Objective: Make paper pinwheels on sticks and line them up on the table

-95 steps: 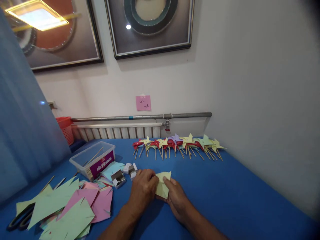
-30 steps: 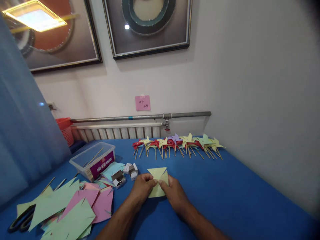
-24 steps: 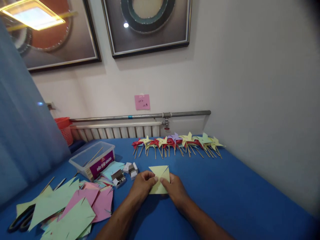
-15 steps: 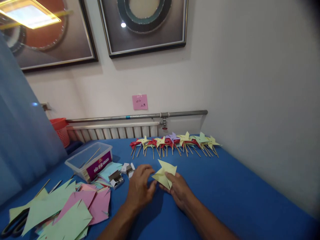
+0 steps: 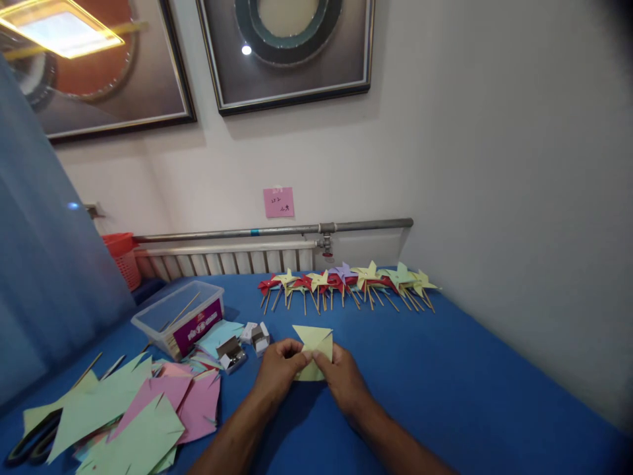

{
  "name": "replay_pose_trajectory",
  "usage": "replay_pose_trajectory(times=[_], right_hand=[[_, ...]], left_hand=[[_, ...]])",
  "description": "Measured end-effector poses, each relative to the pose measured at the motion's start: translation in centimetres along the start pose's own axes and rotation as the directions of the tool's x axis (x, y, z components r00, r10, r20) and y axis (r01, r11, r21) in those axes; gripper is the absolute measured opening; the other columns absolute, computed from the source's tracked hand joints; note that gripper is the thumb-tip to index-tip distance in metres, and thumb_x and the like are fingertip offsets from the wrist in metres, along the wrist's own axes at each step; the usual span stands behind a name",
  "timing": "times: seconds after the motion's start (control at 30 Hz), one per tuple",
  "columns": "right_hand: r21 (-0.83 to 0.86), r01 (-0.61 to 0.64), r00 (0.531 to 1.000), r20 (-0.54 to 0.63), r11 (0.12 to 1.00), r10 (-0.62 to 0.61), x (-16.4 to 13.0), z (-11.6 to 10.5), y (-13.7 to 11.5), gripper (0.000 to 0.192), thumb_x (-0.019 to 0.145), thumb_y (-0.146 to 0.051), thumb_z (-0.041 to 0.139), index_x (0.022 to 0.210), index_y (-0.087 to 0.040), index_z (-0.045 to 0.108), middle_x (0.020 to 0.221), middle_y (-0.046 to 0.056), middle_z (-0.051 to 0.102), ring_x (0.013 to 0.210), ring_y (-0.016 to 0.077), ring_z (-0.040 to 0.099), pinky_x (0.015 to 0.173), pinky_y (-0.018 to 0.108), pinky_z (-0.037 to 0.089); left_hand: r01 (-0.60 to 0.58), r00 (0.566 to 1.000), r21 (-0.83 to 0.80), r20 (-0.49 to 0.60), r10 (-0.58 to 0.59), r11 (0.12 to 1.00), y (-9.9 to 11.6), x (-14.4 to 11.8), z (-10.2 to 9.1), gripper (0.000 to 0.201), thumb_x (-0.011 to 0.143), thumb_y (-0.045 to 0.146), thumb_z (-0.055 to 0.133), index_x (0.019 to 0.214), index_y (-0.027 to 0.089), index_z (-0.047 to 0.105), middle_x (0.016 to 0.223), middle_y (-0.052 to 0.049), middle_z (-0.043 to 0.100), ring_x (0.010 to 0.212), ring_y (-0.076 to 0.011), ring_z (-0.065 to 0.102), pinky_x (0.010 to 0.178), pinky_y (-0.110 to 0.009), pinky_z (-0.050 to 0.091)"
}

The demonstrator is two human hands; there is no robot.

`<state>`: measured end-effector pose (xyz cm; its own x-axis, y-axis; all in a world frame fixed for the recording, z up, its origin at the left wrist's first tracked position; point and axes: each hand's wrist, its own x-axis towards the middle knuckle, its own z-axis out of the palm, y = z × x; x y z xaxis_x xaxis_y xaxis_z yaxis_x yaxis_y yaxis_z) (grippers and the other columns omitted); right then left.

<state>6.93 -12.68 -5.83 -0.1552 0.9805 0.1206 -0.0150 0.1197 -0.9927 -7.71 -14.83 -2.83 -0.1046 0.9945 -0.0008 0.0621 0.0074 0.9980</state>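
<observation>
Both hands meet over a pale yellow-green paper square (image 5: 313, 338) with folded flaps, low over the blue table (image 5: 445, 389). My left hand (image 5: 279, 371) pinches its middle from the left. From the right, my right hand (image 5: 341, 377) pinches the same spot, fingertips touching the left ones. A row of several finished paper pinwheels on sticks (image 5: 346, 285) lies along the table's far edge, beyond the hands.
Cut paper sheets in green and pink (image 5: 133, 412) pile at the left, with scissors (image 5: 30, 441) at the far left. A clear plastic box of sticks (image 5: 180, 316) and small open boxes (image 5: 244, 343) sit left of the hands. A radiator and pipe run behind.
Half a second ago my left hand had let go and the paper was tilted in my right hand. Now both hands pinch its middle again and it sits level.
</observation>
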Motion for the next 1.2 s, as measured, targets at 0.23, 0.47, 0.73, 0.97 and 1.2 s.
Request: replay_pose_trajectory(times=[0.23, 0.47, 0.73, 0.97, 1.2], right_hand=[[0.024, -0.023, 1.000, 0.011, 0.999, 0.023, 0.0, 0.4, 0.4, 0.039, 0.080, -0.041, 0.065, 0.107, -0.015, 0.076, 0.091, 0.008, 0.081, 0.088, 0.0288, 0.074, 0.073, 0.035, 0.058], [0.076, -0.033, 0.999, 0.033, 0.997, 0.031, -0.4, 1.1, 0.2, 0.039, 0.080, -0.043, 0.066, 0.107, -0.017, 0.077, 0.089, 0.007, 0.081, 0.081, 0.0267, 0.073, 0.075, 0.037, 0.059], [0.096, -0.029, 0.997, 0.079, 0.995, 0.021, -0.3, 0.7, -0.2, 0.044, 0.081, -0.049, 0.067, 0.109, -0.016, 0.074, 0.088, 0.007, 0.079, 0.083, 0.0267, 0.072, 0.073, 0.036, 0.057], [0.052, 0.078, 0.987, 0.137, 0.996, -0.085, -0.8, -0.9, -2.1, 0.064, 0.092, -0.041, 0.054, 0.151, -0.017, 0.047, 0.096, 0.006, 0.078, 0.075, 0.0203, 0.070, 0.075, 0.034, 0.056], [-0.162, 0.234, 0.947, 0.263, 0.959, -0.187, -1.7, -1.1, -3.5, 0.034, 0.092, -0.039, 0.056, 0.117, -0.024, 0.073, 0.092, 0.003, 0.075, 0.084, 0.0216, 0.066, 0.079, 0.031, 0.050]], left_hand=[[-0.008, 0.997, -0.012, -0.073, 0.007, 1.000, -0.4, -0.1, 0.8, 0.029, 0.057, 0.043, 0.075, 0.061, 0.018, 0.061, 0.052, 0.004, 0.055, 0.051, -0.0109, 0.045, 0.052, -0.024, 0.032], [-0.032, 0.991, -0.006, -0.132, 0.031, 0.999, -1.1, 0.2, 0.7, 0.029, 0.060, 0.044, 0.072, 0.059, 0.019, 0.057, 0.053, 0.004, 0.053, 0.051, -0.0111, 0.044, 0.052, -0.025, 0.033], [-0.020, 0.994, -0.023, -0.105, 0.018, 1.000, -0.5, 0.1, 0.3, 0.025, 0.060, 0.040, 0.069, 0.057, 0.021, 0.053, 0.050, 0.005, 0.049, 0.048, -0.0096, 0.041, 0.050, -0.023, 0.029], [0.055, 0.987, -0.161, -0.142, -0.078, 0.985, 0.3, 0.7, -1.0, 0.028, 0.054, 0.040, 0.072, 0.056, 0.020, 0.052, 0.049, 0.004, 0.051, 0.045, -0.0081, 0.039, 0.048, -0.023, 0.029], [0.069, 0.991, -0.203, -0.100, -0.090, 0.977, 0.1, 0.9, -1.4, 0.031, 0.054, 0.038, 0.078, 0.058, 0.019, 0.053, 0.050, 0.004, 0.054, 0.045, -0.0082, 0.042, 0.049, -0.023, 0.031]])
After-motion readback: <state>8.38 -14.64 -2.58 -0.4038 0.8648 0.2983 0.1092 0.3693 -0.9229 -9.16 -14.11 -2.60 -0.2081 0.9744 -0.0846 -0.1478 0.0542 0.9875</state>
